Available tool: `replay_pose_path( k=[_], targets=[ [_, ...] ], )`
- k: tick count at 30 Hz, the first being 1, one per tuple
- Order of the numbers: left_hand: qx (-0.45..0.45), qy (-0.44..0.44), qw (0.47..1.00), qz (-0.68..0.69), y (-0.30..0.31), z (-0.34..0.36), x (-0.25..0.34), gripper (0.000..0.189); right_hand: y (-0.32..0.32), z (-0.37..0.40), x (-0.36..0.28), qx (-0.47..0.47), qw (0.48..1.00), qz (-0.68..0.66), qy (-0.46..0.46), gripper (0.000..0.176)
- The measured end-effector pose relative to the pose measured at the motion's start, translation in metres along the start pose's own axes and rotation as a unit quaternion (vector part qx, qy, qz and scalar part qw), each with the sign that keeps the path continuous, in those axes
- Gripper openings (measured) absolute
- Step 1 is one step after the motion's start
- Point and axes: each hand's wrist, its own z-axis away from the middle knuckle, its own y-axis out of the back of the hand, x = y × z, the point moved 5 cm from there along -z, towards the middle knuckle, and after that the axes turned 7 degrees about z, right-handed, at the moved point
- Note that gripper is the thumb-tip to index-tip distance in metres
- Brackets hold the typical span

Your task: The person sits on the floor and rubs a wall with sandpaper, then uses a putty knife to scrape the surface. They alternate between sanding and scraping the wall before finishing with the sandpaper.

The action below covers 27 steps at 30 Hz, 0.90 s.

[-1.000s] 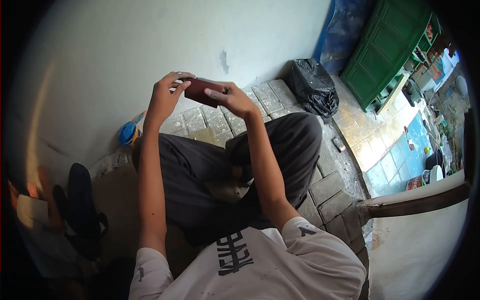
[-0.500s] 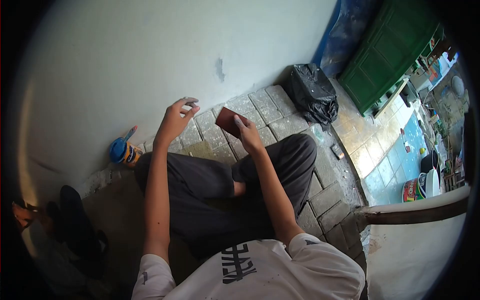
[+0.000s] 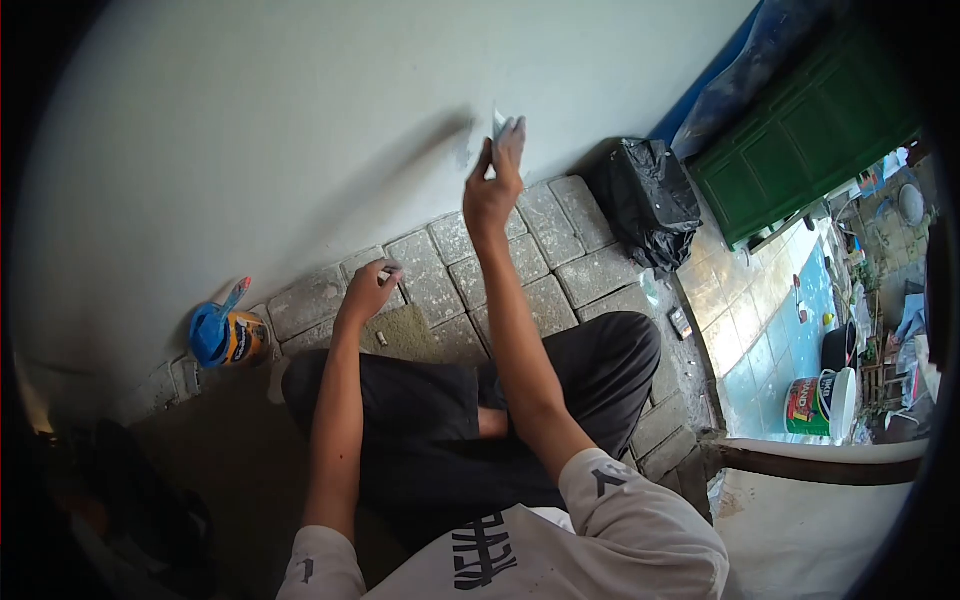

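Note:
My right hand [image 3: 494, 190] is raised close to the pale wall [image 3: 300, 110], fingers pointing up. It grips a folded piece of sandpaper [image 3: 498, 121], seen nearly edge-on with its pale side showing. Just left of these fingers is a grey patch [image 3: 463, 155] on the wall, where the arm's shadow also ends. Lower down, my left hand [image 3: 371, 289] hovers over the paving blocks with loosely bent fingers and nothing visible in them. Beneath it lies a brownish square piece [image 3: 402, 334] with a small pale bit on top.
At the wall's foot on the left stands a can with a blue top [image 3: 228, 335], a brush [image 3: 236, 297] lying on it. A black plastic bag [image 3: 645, 205] sits at the right by the wall. Further right are a green door [image 3: 800, 165] and a white bucket [image 3: 822, 403].
My right hand has risen from above my knee to the wall, turning the sandpaper from its brown face to its edge. My left hand has dropped lower. The view has shifted slightly.

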Motion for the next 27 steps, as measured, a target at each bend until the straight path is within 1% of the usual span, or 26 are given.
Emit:
replay_pose_path(
  k=[1,2,4,6,7,8,10,11,13,14,15,16,18,19,20,21,22,23,24,25,26,27],
  targets=[
    [0.017,-0.004,0.999,0.042,0.001,0.001,0.02,0.031,-0.021,0.001,0.001,0.0,1.0,0.003,0.007,0.043],
    [0.035,-0.006,0.996,0.084,0.001,0.001,0.029,0.032,-0.039,0.007,0.001,-0.001,1.0,0.004,0.014,0.046],
    [0.032,-0.01,0.995,0.095,-0.003,-0.004,0.019,0.034,-0.077,0.035,0.005,-0.081,0.996,0.001,0.024,0.06],
    [0.03,-0.02,0.994,0.102,-0.002,-0.006,0.014,0.035,-0.092,0.057,0.007,-0.096,0.995,0.004,0.002,0.062],
    [0.03,-0.01,0.995,0.098,0.0,-0.005,0.017,0.037,-0.091,0.059,0.003,-0.094,0.995,0.007,0.012,0.064],
    [0.03,0.003,0.995,0.094,0.002,-0.005,0.019,0.039,-0.093,0.055,0.004,-0.095,0.995,0.007,0.015,0.064],
    [0.025,0.017,0.995,0.093,0.002,-0.007,0.019,0.04,-0.088,0.053,0.014,-0.087,0.995,-0.016,-0.043,0.062],
    [0.033,-0.002,0.995,0.099,0.002,-0.009,0.019,0.04,-0.09,0.049,0.019,-0.074,0.993,-0.015,-0.085,0.057],
    [0.041,-0.041,0.992,0.114,-0.001,-0.012,0.016,0.042,-0.093,0.046,0.008,-0.072,0.993,-0.016,-0.096,0.054],
    [0.042,-0.046,0.991,0.12,0.0,-0.015,0.016,0.042,-0.097,0.04,0.001,-0.061,0.992,-0.026,-0.105,0.052],
    [0.03,-0.03,0.992,0.117,0.0,-0.016,0.014,0.042,-0.095,0.036,-0.01,-0.062,0.996,-0.013,-0.065,0.049],
    [0.018,-0.012,0.993,0.115,-0.001,-0.015,0.015,0.043,-0.096,0.032,-0.008,-0.063,0.996,-0.012,-0.059,0.049],
    [0.027,-0.015,0.993,0.114,-0.001,-0.013,0.017,0.043,-0.095,0.03,0.012,-0.037,0.977,-0.102,-0.184,0.048],
    [0.028,-0.022,0.991,0.125,-0.001,-0.013,0.017,0.043,-0.096,0.029,0.018,-0.093,0.959,-0.084,-0.255,0.048],
    [0.029,-0.03,0.99,0.138,-0.001,-0.013,0.017,0.043,-0.099,0.032,0.011,-0.098,0.959,-0.085,-0.251,0.048],
    [0.033,-0.03,0.989,0.142,0.0,-0.014,0.016,0.043,-0.097,0.032,-0.003,-0.062,0.981,-0.055,-0.173,0.04],
    [0.032,-0.04,0.989,0.139,0.0,-0.017,0.017,0.043,-0.095,0.032,-0.015,-0.022,0.995,-0.024,-0.092,0.036],
    [0.029,-0.05,0.989,0.137,-0.003,-0.019,0.018,0.043,-0.091,0.027,-0.025,0.074,0.994,0.074,0.019,0.036],
    [0.029,-0.05,0.988,0.141,-0.008,-0.02,0.019,0.043,-0.085,0.025,-0.02,0.072,0.994,0.076,0.022,0.036],
    [0.032,-0.055,0.986,0.153,-0.012,-0.019,0.02,0.043,-0.085,0.022,0.004,-0.015,0.987,0.016,-0.159,0.037],
    [0.038,-0.061,0.984,0.162,-0.01,-0.02,0.022,0.043,-0.092,0.027,0.019,-0.101,0.936,-0.049,-0.332,0.042],
    [0.044,-0.065,0.984,0.162,-0.006,-0.021,0.023,0.043,-0.092,0.026,0.015,-0.098,0.944,-0.011,-0.315,0.041]
  ],
)
